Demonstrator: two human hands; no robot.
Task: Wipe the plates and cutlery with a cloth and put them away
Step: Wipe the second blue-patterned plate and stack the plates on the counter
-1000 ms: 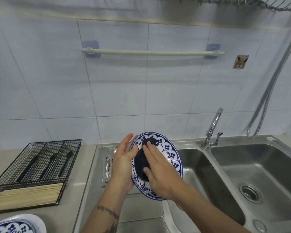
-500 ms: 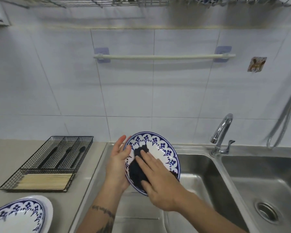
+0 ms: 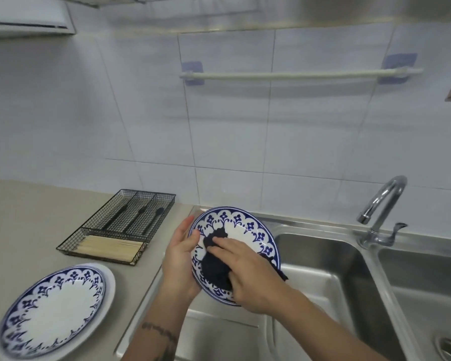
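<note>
At near left, a blue-and-white patterned ceramic plate [image 3: 54, 310] lies on the beige counter [image 3: 24, 225]. Over the steel sink [image 3: 320, 277], the left hand [image 3: 180, 259] grips a matching tilted plate [image 3: 248, 230] by its edge; the right hand [image 3: 248, 274], fingers straight, presses a dark cloth [image 3: 214, 267] onto it. Farther left sits a black wire cutlery tray [image 3: 120, 225].

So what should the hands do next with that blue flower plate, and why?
Probably keep rubbing the cloth around toward the top rim. The right hand presses it on the lower left of the plate, which the left hand holds tilted above the sink. The upper right part is not under the cloth yet, so it likely needs a wipe.
</note>
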